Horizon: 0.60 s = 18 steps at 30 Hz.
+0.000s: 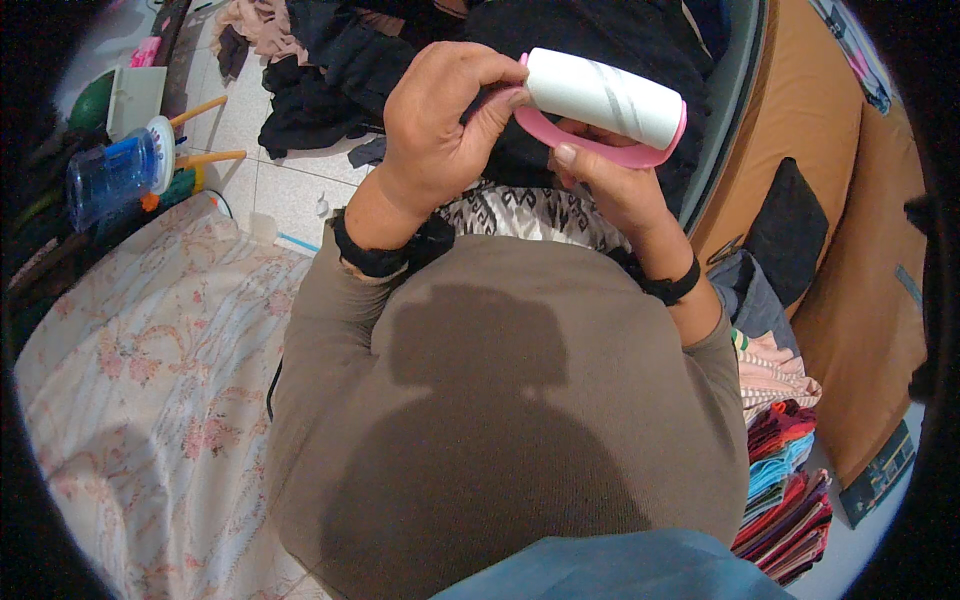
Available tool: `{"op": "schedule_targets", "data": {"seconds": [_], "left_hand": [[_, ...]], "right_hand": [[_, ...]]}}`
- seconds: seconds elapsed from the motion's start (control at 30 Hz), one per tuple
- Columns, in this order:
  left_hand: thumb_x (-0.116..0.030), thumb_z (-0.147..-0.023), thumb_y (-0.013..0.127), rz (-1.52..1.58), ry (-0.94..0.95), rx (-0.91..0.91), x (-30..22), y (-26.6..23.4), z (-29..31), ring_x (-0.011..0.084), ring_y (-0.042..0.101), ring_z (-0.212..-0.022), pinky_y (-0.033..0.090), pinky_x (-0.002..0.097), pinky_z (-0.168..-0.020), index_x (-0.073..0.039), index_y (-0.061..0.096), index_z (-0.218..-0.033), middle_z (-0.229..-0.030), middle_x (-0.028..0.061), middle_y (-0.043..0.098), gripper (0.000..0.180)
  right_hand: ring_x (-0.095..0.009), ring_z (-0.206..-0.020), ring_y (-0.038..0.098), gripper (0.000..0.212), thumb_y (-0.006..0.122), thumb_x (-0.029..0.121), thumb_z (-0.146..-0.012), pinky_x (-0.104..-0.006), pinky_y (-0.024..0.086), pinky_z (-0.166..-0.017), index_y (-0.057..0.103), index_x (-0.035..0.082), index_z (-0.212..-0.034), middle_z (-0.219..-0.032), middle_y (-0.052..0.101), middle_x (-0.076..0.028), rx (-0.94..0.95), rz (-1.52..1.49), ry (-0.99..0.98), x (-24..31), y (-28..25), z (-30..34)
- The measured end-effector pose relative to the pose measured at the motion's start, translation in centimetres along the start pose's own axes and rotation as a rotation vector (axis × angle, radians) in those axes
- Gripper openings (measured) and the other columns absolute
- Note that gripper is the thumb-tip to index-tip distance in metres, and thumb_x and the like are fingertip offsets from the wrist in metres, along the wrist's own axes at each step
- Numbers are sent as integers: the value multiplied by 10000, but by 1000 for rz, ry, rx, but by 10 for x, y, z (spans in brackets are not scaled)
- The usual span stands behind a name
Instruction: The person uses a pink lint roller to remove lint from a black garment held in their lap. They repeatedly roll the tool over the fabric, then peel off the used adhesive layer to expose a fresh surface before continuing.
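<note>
A lint roller (603, 98) with a white paper roll and a pink frame is held up in front of me. My left hand (440, 118) grips its left end, fingers curled over the roll's edge. My right hand (612, 186) supports the pink frame from below, thumb pressed on the frame. Both wrists wear black bands. Under the roller lies a dark garment (600, 40) and a black-and-white patterned cloth (520, 212).
A floral sheet (140, 380) covers the bed at left. A blue plastic cup (108, 176) and brushes lie at the far left. Dark clothes (310, 80) are heaped on the tiled floor. Folded colourful cloths (785, 480) are stacked at right beside an orange cushion (810, 110).
</note>
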State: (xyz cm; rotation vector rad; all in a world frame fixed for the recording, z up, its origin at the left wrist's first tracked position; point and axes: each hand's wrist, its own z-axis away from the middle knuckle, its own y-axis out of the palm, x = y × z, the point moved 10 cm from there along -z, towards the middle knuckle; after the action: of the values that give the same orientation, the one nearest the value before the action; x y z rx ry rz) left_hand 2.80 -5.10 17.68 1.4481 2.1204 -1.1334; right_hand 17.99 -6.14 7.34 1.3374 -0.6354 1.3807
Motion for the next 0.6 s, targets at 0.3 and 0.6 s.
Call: {"op": "schedule_targets", "data": {"seconds": [0.3,0.6], "left_hand": [[-67,-791,745,-4,-41,-12,8,4,-4,257,630,-794,502,326,-707,-45,678,-937,-871,96,662,163],[-88,-749,760,-34,-23,151,8,8,-7,274,623,-826,494,347,-738,-51,659,-944,-885,87,660,223]], "right_hand": [[-82,-564,484,380,667,251,-895,-226,376,-477,584,34,-1196,-778,571,-18,-5,-91,48,-7,0,-3],[-75,-541,474,411,679,314,-905,-219,361,-452,594,29,-1189,-768,584,-10,19,-119,38,-10,0,-5]]}}
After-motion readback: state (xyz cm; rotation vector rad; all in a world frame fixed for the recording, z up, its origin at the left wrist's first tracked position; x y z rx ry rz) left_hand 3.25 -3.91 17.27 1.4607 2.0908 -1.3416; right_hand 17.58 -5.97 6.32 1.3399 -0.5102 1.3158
